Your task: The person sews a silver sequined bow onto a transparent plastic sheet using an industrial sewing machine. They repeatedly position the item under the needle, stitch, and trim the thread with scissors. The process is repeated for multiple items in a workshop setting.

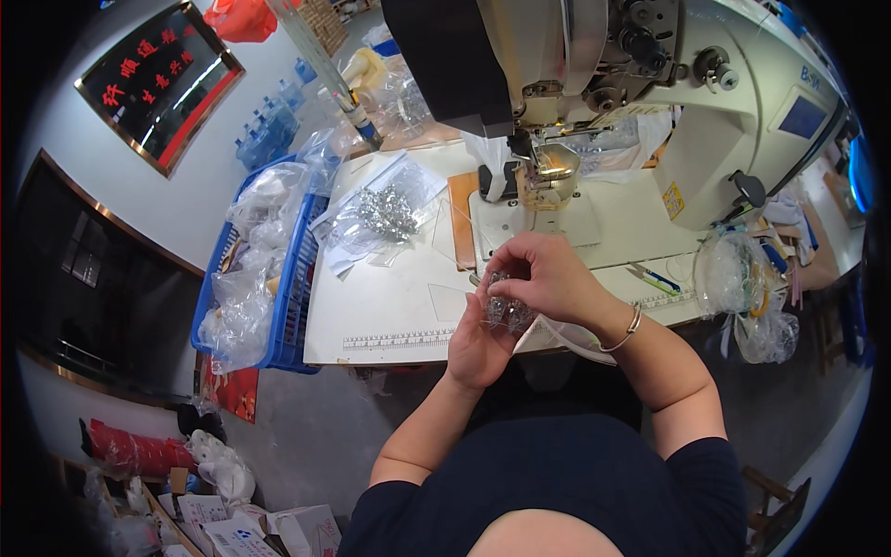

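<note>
Grip on the right hand [541, 271]: thumb and fingertips drawn together, pinching at a clear, glittery bundle [507, 314] near centre frame. Left hand [479, 353] half-curled just below, thumb up along the bundle's left side; I read it as holding the bundle too, some fingers hidden from me. Can't make out exactly what the bundle is; looks like crinkled clear plastic with shiny bits. It's above the front edge of the white table [371, 311], both hands close together. Bracelet [635, 319] on the right wrist.

Pale strip [577, 342] just right of the hands, below the table edge. Ruler markings [399, 341] along the front edge. Clear flat piece [449, 303] left of the hands. Sewing machine [719, 130] fills upper right, needle area above the hands. Brown slab [461, 218] beside the machine's plate. Plastic bag with silvery pieces [388, 213] left of that, on white sheets. Snips [657, 278] right of centre, on the table.

Blue basket [295, 288] at left, I see clear plastic bags heaped in it. More clear plastic [742, 288] hangs at the table's right side. Blue bottles [269, 128] upper left, by the wall.
</note>
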### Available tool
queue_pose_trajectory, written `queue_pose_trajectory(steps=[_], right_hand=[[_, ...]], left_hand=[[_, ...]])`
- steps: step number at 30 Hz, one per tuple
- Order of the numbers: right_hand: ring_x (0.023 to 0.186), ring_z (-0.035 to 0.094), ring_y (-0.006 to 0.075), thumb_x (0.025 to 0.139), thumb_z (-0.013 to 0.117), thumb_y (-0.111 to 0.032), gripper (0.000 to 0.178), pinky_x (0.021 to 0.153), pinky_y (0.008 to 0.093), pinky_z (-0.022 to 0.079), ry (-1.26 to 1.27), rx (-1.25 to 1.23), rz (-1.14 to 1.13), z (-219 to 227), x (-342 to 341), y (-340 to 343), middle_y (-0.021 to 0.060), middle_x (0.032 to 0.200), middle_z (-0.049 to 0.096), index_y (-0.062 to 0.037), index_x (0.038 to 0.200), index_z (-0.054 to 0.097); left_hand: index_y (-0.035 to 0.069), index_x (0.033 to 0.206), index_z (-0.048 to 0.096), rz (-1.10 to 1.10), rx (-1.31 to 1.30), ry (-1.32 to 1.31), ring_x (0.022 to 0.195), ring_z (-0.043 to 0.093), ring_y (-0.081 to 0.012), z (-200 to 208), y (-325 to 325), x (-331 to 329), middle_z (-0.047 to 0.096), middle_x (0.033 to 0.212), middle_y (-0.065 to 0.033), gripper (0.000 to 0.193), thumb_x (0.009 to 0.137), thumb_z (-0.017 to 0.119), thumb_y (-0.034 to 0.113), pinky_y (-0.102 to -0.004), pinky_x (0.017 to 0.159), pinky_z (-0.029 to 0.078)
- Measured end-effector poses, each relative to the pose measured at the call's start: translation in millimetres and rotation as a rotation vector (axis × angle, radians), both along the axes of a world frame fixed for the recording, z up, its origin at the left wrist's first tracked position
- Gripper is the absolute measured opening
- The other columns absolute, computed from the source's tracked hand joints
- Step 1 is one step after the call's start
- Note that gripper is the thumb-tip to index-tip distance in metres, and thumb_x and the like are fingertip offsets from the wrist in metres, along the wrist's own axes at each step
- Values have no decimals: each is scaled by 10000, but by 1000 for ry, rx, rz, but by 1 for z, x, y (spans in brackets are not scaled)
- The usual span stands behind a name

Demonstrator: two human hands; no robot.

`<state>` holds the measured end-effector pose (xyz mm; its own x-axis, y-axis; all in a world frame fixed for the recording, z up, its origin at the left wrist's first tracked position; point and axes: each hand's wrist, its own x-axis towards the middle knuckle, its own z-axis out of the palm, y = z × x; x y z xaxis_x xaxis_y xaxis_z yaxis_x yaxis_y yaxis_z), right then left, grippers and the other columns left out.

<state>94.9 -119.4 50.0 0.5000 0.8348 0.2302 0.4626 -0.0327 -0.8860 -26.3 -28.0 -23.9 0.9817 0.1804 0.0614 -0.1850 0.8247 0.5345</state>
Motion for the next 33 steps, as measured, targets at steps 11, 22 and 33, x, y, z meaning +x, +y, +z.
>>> queue_pose_trajectory(steps=[11, 22, 33], right_hand=[[650, 606, 120, 681, 733, -51, 198, 602, 245, 490, -60, 48, -24, -4, -4, 1, 57, 734, 612, -11, 853, 644], [888, 590, 228, 634, 789, -230, 387, 776, 341, 460, -462, 149, -79, -4, 8, -8, 74, 876, 623, -47, 946, 652], [844, 624, 231, 693, 750, -291, 304, 779, 316, 467, -202, -107, 67, -7, 20, -13, 104, 901, 659, -38, 847, 683]], left_hand=[[90, 1430, 231, 83, 97, -9, 1243, 413, -228, 3, -2, -5, 371, 1367, -101, 538, 949, 435, 218, -391, 1034, 352], [4, 1254, 443, 347, 180, 16, 1020, 585, -212, -9, -3, -4, 564, 1123, -125, 381, 881, 504, -42, -351, 913, 478], [131, 1336, 355, 351, 148, 103, 1094, 553, -243, -14, -6, -2, 554, 1171, -115, 517, 871, 510, -31, -411, 907, 490]])
